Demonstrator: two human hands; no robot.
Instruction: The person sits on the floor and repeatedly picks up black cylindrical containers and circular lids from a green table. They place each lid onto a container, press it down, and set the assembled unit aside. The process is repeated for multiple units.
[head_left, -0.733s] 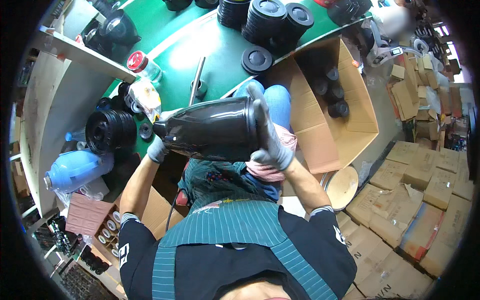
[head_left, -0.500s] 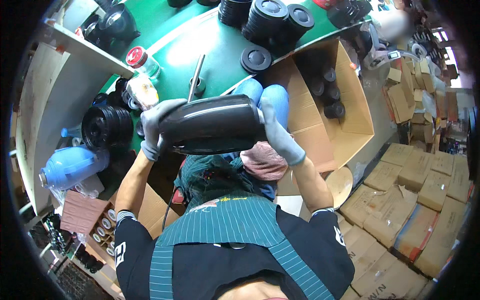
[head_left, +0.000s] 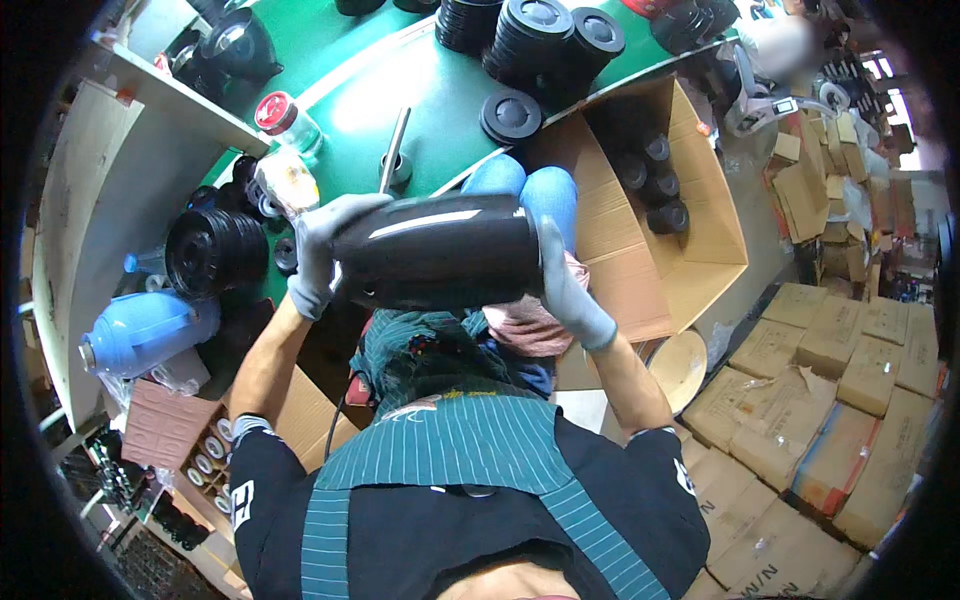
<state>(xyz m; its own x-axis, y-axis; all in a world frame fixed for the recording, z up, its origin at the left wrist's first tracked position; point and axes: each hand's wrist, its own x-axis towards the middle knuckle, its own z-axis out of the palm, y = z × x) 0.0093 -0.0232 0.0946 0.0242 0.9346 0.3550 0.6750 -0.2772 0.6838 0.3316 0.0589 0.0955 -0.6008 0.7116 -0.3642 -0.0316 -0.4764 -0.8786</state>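
Note:
A large glossy black cylinder (head_left: 440, 252), like the body of a thermos jug, lies sideways in the air above my lap, held between both gloved hands. My left hand (head_left: 325, 250), in a grey glove, is closed round its left end. The right end rests against the palm and fingers of my right hand (head_left: 570, 285), also gloved in grey. What is inside the cylinder's ends is hidden by my hands. Just beyond it, a metal rod (head_left: 396, 145) leans out of a small dark cup (head_left: 398, 170) on the green table (head_left: 380, 80).
Black round lids stand in stacks (head_left: 530, 45), one lid (head_left: 511, 117) apart. A red-capped jar (head_left: 290, 122) and a blue jug (head_left: 150, 333) are at left. To the right, an open carton (head_left: 705, 240) holds dark cylinders; closed cartons (head_left: 800, 420) are piled beyond.
The black cylinder has shifted slightly right and turned a little in my hands. Both hands have moved with it and keep their hold.

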